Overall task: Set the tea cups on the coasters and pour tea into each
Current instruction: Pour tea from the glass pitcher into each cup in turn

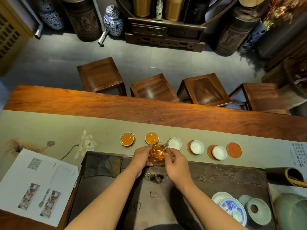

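Several white tea cups stand in a row on red coasters on the grey table runner. The leftmost cup (127, 139) is full of amber tea. A glass pitcher (157, 154) of tea is tipped forward, its spout over the second cup (151, 137), which holds tea. My right hand (174, 161) grips the pitcher's wooden handle; my left hand (142, 156) steadies its side. Three cups (174, 143), (197, 147), (219, 152) to the right look empty. The rightmost coaster (233, 149) is bare.
A dark carved tea tray (232, 178) lies under my arms, with a blue-white saucer (232, 211) and celadon lids at its right end. Printed sheets (36, 185) lie at the left. A dark tube (285, 177) lies at the right. Wooden stools stand beyond the table's far edge.
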